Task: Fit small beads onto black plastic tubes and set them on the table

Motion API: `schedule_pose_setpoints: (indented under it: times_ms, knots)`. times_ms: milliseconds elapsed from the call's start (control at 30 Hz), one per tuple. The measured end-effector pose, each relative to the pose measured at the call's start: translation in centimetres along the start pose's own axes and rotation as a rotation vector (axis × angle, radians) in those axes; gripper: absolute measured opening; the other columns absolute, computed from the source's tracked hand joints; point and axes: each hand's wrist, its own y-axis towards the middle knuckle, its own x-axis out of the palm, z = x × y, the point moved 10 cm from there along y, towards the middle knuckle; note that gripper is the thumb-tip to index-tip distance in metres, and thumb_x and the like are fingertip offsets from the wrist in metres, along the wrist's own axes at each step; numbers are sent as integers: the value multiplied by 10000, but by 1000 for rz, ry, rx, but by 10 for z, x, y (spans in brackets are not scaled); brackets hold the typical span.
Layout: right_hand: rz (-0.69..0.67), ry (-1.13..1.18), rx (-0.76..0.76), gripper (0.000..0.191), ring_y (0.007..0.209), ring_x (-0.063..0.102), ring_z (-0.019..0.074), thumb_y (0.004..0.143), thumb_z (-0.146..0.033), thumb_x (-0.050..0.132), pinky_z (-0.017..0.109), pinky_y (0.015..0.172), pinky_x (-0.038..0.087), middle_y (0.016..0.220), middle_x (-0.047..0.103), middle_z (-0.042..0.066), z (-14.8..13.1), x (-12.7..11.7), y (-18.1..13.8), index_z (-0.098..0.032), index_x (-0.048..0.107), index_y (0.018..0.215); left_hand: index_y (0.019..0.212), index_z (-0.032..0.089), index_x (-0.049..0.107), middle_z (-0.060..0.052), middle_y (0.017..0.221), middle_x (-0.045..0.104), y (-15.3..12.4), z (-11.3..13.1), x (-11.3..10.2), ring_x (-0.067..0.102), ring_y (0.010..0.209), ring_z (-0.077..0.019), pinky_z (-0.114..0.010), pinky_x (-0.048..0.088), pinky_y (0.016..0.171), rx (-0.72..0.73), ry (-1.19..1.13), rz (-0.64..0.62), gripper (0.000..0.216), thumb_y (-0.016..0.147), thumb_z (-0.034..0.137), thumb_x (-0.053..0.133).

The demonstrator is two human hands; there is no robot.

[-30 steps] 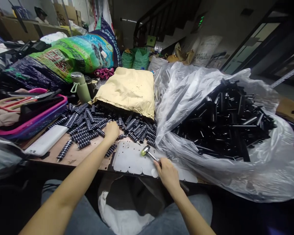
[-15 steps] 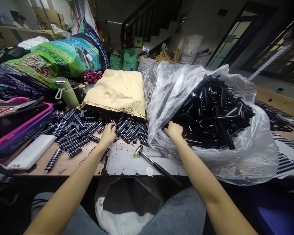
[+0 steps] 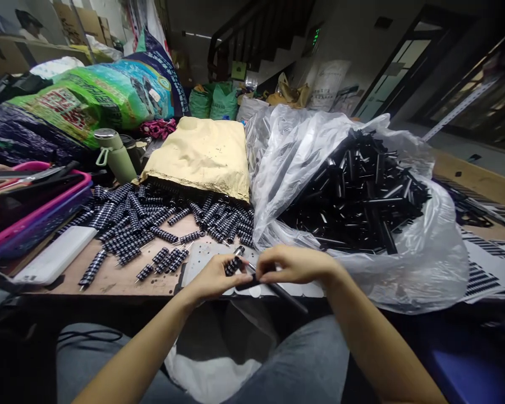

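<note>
My left hand (image 3: 214, 276) is closed round a black-and-white checkered roller (image 3: 234, 265), whose upper end sticks out above the fingers. Beside it, my right hand (image 3: 292, 264) pinches a dark tube-like black plastic piece (image 3: 247, 282), its near end touching or close to my left fingertips. Under the hands lies a hammer, its head hidden and its black handle (image 3: 289, 299) showing. More checkered rollers (image 3: 130, 224) with thin metal pins are heaped to the left. On the right, a clear plastic bag (image 3: 441, 269) holds a pile of black plastic pieces (image 3: 362, 196).
A pale yellow sack (image 3: 202, 151) lies behind the rollers. At left stand a pink basket (image 3: 82, 188) with tools, a white box-like block (image 3: 54, 258) and a green flask (image 3: 116, 157). An open white sack (image 3: 219, 379) hangs below the table edge between the knees.
Both hands have drawn back and come together over the hammer. The left brought a checkered roller from the heap, the right a black piece from the bag.
</note>
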Motion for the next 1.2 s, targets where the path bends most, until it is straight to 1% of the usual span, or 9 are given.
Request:
schedule_pose_setpoints:
  times_ms: [67,200,367,467,567,700,867,1033,1200]
  knots:
    - [176,19,-33,225,823,585,129,816,-319,494,236,741,445,897,636,23,-2,-2,18,-190,589,974,727,120,600,12,559,532,-1,-16,11,458,459,-74,-189,361,442,-128,-159,-58,281,628,369,684]
    - [601,-208,72,873,1150,413,276,536,-478,728,428,962,333,1238,450,130,15,4,39,-186,368,1276,728,145,512,88,458,390,-1,-48,-21,306,341,-32,-161,213,344,-267,-260,247,327,612,396,686]
    - [697,-231,219,1021,1236,287,322,493,-346,758,476,1000,275,1333,309,177,39,49,46,-151,233,1346,793,146,564,-36,705,580,-4,-43,-51,544,637,-154,-285,446,600,-14,286,408,241,749,381,544]
    - [606,-12,181,1048,1232,314,316,487,-443,747,472,1000,290,1320,345,167,59,79,39,-162,221,1348,977,136,579,-122,913,596,-26,-45,-57,521,923,-263,-428,401,818,85,779,528,260,781,291,508]
    - [555,98,151,1023,1236,323,300,491,-465,742,459,1016,278,1332,340,144,81,91,24,-192,240,1340,1081,144,543,-137,961,582,-48,-51,-57,499,972,-280,-465,381,844,133,952,542,294,811,217,452]
    - [647,69,242,1041,1262,274,300,498,-425,748,470,1039,234,1351,302,153,105,81,10,-181,203,1351,963,192,553,-75,899,582,-58,-37,-67,541,875,-212,-368,437,804,218,665,540,197,805,299,502]
    - [645,90,208,1065,1260,276,300,480,-433,759,465,1034,255,1349,297,154,89,82,18,-183,196,1349,921,190,549,-32,835,571,-37,-28,-79,555,799,-144,-270,450,740,155,111,636,249,784,396,532]
    - [651,165,61,1135,1266,277,289,469,-462,770,460,1029,282,1370,265,140,55,80,20,-211,121,1365,1065,202,477,73,563,424,-12,-50,-45,343,348,-34,-149,262,326,-73,-505,491,425,785,521,453]
    - [689,182,-86,1128,1278,261,286,482,-454,773,448,1046,263,1377,254,141,26,63,28,-211,112,1363,1049,185,534,68,490,441,-12,-57,-16,349,313,-44,-149,246,294,-264,-612,342,393,755,445,520]
